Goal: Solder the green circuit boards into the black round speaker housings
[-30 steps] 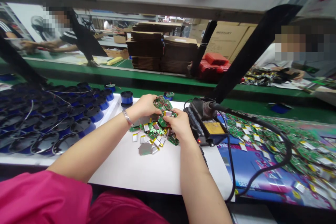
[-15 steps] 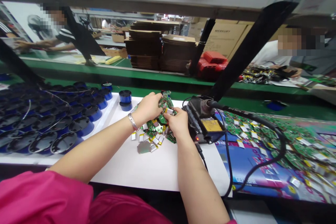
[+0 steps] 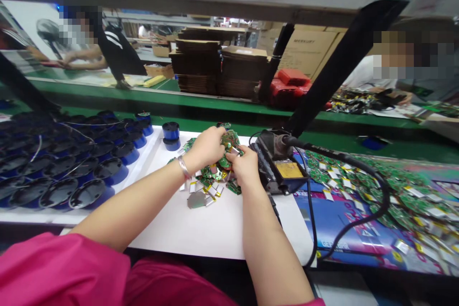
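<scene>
Both of my hands work in a heap of small green circuit boards (image 3: pixel 215 179) with silver battery cells, lying on a white board (image 3: pixel 201 229). My left hand (image 3: pixel 204 149), a bracelet on its wrist, is curled over a bunch of the boards at the top of the heap. My right hand (image 3: pixel 244 166) is closed in a pinch on boards in the same bunch, just right of the left hand. The fingertips of both hands are partly hidden among the boards.
A soldering station (image 3: pixel 283 167) with a thick black cable (image 3: pixel 362 227) stands right of the heap. More green boards (image 3: pixel 394 196) cover the right side. Rows of blue round housings (image 3: pixel 71 162) fill the left. Other people work beyond the green conveyor (image 3: pixel 201 103); stacked cardboard (image 3: pixel 218 64) stands behind it.
Both hands have shifted slightly away from me and closed in together over the top of the heap; the bunch of boards stays in their grip.
</scene>
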`<state>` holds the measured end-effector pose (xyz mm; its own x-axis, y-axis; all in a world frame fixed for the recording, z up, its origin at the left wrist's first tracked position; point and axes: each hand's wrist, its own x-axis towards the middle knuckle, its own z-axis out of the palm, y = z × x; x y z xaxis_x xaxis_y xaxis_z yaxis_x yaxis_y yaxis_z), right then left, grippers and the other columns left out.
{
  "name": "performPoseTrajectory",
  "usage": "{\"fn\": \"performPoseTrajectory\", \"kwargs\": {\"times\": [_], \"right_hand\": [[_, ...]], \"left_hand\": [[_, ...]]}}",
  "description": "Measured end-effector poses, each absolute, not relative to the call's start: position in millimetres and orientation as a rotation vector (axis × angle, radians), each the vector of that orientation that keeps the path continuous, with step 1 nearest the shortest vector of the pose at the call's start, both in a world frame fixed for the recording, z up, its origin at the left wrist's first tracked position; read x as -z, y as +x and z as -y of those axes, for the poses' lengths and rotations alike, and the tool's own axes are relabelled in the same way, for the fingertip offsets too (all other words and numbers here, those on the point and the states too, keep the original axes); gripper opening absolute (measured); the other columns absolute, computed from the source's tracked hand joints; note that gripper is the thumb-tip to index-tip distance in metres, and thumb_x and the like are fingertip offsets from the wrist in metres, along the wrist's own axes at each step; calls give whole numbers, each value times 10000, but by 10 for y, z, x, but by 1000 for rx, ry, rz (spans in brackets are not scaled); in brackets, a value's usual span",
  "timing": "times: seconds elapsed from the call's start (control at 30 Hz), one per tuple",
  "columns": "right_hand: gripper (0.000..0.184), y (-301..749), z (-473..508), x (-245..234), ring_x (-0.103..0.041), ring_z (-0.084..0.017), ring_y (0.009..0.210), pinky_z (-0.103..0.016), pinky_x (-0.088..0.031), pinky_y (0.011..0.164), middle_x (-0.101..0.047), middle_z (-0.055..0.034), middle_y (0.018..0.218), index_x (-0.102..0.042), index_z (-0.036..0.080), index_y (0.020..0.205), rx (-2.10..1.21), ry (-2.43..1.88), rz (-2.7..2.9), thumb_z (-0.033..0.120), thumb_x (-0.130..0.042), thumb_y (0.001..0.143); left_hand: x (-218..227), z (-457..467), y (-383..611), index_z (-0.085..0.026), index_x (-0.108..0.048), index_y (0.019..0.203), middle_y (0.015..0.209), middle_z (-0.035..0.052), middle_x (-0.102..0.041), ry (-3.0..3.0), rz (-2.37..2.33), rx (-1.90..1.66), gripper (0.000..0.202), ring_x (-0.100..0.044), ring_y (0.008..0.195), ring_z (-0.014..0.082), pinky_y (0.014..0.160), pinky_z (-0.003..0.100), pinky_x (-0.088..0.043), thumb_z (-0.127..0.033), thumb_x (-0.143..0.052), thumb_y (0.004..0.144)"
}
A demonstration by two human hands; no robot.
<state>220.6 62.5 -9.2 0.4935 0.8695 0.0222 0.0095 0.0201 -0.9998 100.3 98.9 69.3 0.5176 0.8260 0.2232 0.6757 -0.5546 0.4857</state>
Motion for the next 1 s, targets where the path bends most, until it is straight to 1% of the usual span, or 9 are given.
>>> {"fn": "performPoseTrajectory", "kwargs": {"times": [0.13,0.2,0.33,0.53,0.6,0.7,0.77,0.83,1.0], "right_hand": [[383,2225,-599,64,-631,-203,564,-313,-521,516,-677,-8,672,-659,171,893,-932,-1314,856,290,-698,531],[390,2223,-597,65,-643,-197,608,-307,-532,551,-693,-7,707,-672,175,894,-952,-1284,873,273,-725,520],[404,2190,-609,64,-636,-195,601,-319,-546,537,-681,7,699,-667,187,904,-990,-1258,848,271,-731,514],[362,2175,-649,43,-579,-158,520,-320,-541,480,-622,29,677,-618,203,857,-954,-1265,731,291,-681,511],[351,2185,-647,32,-566,-153,508,-315,-525,474,-608,32,661,-619,198,839,-929,-1270,734,295,-682,508],[349,2194,-613,-10,-586,-163,564,-301,-509,528,-628,21,663,-647,181,833,-865,-1267,792,301,-702,509],[355,2190,-578,-51,-596,-162,622,-284,-493,582,-655,10,694,-675,165,844,-802,-1267,841,289,-708,512],[349,2181,-544,-91,-599,-161,661,-277,-480,622,-673,0,722,-691,154,845,-745,-1277,881,289,-705,523],[289,2162,-481,-129,-583,-169,633,-269,-444,580,-674,-20,710,-683,149,792,-620,-1382,936,328,-656,567]], "left_hand": [[-816,-1285,841,-175,-588,1257,1197,58,-687,2320,-1020,-519,548,-657,1052,206,917,301,-520,-69,-667,724],[-856,-1387,764,-185,-573,1298,1191,39,-704,2277,-889,-449,609,-673,1026,185,878,276,-537,-61,-673,710],[-837,-1404,727,-144,-633,1153,1120,57,-721,2235,-710,-521,436,-669,1014,191,891,298,-529,-81,-646,723],[-644,-1175,813,-194,-671,954,953,20,-718,2287,-801,-675,236,-646,932,208,922,358,-490,-96,-591,755],[-595,-1140,816,-198,-674,995,980,27,-721,2273,-827,-710,244,-648,953,212,934,361,-486,-122,-575,786],[-587,-1188,775,-184,-652,1143,1180,53,-701,2222,-849,-726,384,-634,1086,213,976,325,-476,-131,-617,765],[-623,-1258,730,-161,-662,1161,1196,68,-707,2181,-866,-672,430,-658,1055,211,915,294,-511,-128,-643,733],[-672,-1320,687,-145,-690,1131,1126,72,-736,2144,-891,-608,405,-691,951,200,814,271,-540,-124,-629,731],[-752,-1358,684,-166,-725,1083,1000,48,-762,2119,-940,-513,374,-695,813,176,684,236,-534,-108,-617,730]]}}
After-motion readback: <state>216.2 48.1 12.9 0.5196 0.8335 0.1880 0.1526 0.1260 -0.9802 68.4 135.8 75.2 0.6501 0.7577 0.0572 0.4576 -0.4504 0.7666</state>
